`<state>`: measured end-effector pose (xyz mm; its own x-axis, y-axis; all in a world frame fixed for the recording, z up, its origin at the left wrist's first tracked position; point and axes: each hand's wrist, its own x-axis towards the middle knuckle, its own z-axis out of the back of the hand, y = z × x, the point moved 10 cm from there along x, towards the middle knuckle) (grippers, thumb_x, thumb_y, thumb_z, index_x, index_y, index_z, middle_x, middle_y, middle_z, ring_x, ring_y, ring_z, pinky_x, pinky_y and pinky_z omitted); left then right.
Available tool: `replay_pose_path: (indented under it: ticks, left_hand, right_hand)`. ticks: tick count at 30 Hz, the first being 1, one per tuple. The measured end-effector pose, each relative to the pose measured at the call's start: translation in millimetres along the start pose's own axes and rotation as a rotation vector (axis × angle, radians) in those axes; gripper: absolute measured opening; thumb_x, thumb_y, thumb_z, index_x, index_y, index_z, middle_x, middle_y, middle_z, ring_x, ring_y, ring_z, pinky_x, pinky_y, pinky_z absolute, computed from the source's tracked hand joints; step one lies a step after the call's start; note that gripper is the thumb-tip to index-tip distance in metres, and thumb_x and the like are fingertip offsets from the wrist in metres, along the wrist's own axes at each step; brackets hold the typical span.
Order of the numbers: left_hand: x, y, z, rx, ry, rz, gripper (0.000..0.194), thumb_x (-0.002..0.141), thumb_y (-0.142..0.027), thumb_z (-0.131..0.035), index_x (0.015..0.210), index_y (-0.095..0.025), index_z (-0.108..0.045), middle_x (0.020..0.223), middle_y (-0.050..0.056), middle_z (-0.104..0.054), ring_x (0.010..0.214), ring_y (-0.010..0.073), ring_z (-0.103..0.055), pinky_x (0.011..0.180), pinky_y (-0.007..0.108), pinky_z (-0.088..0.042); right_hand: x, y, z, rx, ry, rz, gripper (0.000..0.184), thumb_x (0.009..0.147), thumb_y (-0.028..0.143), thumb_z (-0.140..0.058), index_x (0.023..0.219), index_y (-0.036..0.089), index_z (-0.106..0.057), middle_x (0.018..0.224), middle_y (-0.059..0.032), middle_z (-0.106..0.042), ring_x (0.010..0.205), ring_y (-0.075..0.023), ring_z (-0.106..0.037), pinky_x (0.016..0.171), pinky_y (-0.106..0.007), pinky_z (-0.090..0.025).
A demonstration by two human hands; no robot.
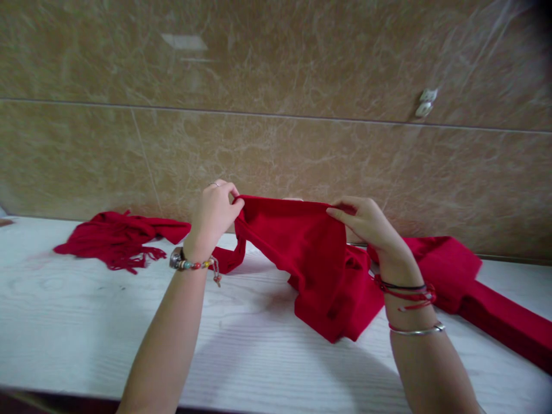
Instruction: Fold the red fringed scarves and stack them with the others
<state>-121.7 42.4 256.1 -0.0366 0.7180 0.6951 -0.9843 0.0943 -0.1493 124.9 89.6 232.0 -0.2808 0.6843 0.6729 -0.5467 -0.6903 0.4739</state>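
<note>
A long red scarf [297, 236] is stretched between my two hands above the white tabletop. My left hand [215, 210] pinches one corner of its upper edge between thumb and fingers. The other end of that edge is pinched by my right hand [366, 221]. From this taut edge the cloth hangs down in folds, its lower part resting on the table. On the left, a bunched fringed end [116, 236] lies on the table, with a strip of cloth running towards my hands. To the right, more red cloth [448, 270] lies behind my right wrist and runs off the frame edge.
The white wood-grain table [241, 356] stands against a brown marbled wall [276, 155]. A small white fixture [426, 103] is stuck to the wall at the upper right. The table's front edge [64, 394] shows along the bottom left.
</note>
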Motion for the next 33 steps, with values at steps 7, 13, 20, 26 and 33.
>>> replay_pose_path:
  ticks: [7, 13, 20, 26, 33]
  left_hand:
    - [-29.1, 2.5, -101.4, 0.026, 0.712, 0.014, 0.006, 0.062, -0.010, -0.061, 0.064, -0.015, -0.063, 0.061, 0.002, -0.064, 0.056, 0.0134, -0.054, 0.056, 0.022, -0.040]
    - [-47.9, -0.3, -168.1, 0.037, 0.919, -0.024, 0.011, 0.050, -0.008, -0.062, 0.054, -0.018, -0.062, 0.044, -0.003, -0.056, 0.042, 0.0094, -0.048, 0.042, 0.017, -0.033]
    - [-30.3, -15.5, -144.6, -0.071, 0.745, -0.110, 0.018, 0.074, -0.016, -0.049, 0.081, -0.016, -0.066, 0.081, 0.005, -0.068, 0.068, 0.0134, -0.058, 0.057, 0.020, -0.038]
    - [-22.3, -43.9, -113.0, -0.313, 0.604, -0.244, 0.016, 0.078, -0.017, -0.047, 0.081, -0.015, -0.063, 0.084, 0.004, -0.067, 0.076, 0.0139, -0.058, 0.067, 0.020, -0.040]
    - [-25.8, -50.4, -114.7, -0.406, 0.653, -0.232, 0.013, 0.077, -0.017, -0.050, 0.079, -0.015, -0.062, 0.079, 0.002, -0.066, 0.072, 0.0133, -0.058, 0.065, 0.020, -0.041]
  right_hand:
    - [3.7, -43.4, -24.1, -0.380, 0.101, -0.060, 0.015, 0.073, 0.027, -0.057, 0.069, 0.018, -0.069, 0.066, -0.0055, -0.068, 0.061, -0.0188, -0.061, 0.058, -0.028, -0.043]
    - [-9.2, -80.1, -83.0, -0.623, 0.509, -0.079, 0.010, 0.071, 0.017, -0.061, 0.064, 0.019, -0.068, 0.068, -0.0070, -0.069, 0.065, -0.0197, -0.064, 0.057, -0.026, -0.044]
    - [-16.2, -9.7, -113.0, -0.343, 0.450, 0.158, 0.020, 0.079, 0.021, -0.057, 0.097, 0.020, -0.065, 0.100, -0.0089, -0.066, 0.091, -0.0202, -0.061, 0.078, -0.028, -0.045]
    - [-19.4, 10.1, -133.8, -0.283, 0.422, 0.182, 0.021, 0.079, 0.020, -0.057, 0.100, 0.016, -0.061, 0.103, -0.0110, -0.061, 0.097, -0.0199, -0.056, 0.083, -0.032, -0.042]
    - [-10.6, 11.8, -120.5, -0.143, 0.358, 0.192, 0.007, 0.076, 0.014, -0.057, 0.079, 0.015, -0.063, 0.084, -0.0063, -0.064, 0.080, -0.0162, -0.057, 0.076, -0.029, -0.043]
